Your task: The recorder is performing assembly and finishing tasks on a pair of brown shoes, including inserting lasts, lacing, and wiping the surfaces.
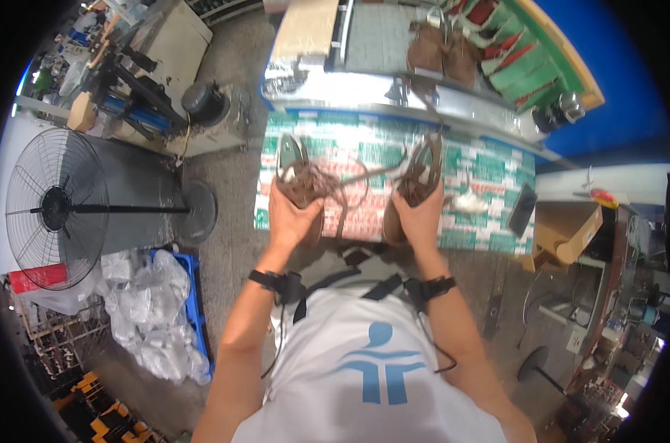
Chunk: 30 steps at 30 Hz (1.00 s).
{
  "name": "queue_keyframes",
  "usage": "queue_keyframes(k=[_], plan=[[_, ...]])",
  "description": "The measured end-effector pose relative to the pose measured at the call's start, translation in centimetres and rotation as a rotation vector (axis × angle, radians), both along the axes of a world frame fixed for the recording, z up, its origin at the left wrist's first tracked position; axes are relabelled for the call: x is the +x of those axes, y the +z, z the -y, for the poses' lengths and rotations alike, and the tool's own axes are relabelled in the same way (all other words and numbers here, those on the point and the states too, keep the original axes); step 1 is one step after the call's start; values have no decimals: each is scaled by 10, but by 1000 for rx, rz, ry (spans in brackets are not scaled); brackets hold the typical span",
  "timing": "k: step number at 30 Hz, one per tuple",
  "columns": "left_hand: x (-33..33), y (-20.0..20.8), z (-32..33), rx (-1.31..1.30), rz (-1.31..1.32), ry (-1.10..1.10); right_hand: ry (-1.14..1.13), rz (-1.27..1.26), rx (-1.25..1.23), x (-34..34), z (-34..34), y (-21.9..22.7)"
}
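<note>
Both hands are engaged on a pair of brown lace-up shoes at the near half of the bench, which has a green, white and red printed covering (490, 164). The left hand (294, 218) is closed around the left shoe (296, 177), thumb laid across its near part. The right hand (421, 219) grips the right shoe (418, 186) in like manner; most fingers are hidden on both sides. The shoes stand apart, openings to the far side. A loose brown lace (375, 174) loops between them; whether it joins both cannot be determined.

The step in hand is judged to be steadying or positioning the pair. Any next move calls for an even hold and for keeping the slack lace from snagging.

To the right lie a crumpled white item (469, 201) and, beyond it, a dark flat device (522, 209). Further brown footwear (427, 47) sits at the far side.
</note>
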<state>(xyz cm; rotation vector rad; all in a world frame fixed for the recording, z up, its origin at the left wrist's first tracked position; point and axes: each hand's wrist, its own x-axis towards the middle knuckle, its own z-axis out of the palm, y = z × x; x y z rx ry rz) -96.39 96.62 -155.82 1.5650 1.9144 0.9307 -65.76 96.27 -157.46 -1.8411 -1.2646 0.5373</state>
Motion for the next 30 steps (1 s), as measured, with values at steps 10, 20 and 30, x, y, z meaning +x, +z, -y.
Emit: queue_keyframes(k=[10,20,30], plan=[[27,59,10,-237,1120,22,74,-776,-197,24,-1,57],[26,110,-244,227,1185,92,929,-307,10,-86,-375,163],[-1,66,-339,62,223,-116,623,-8,103,-91,-502,93]])
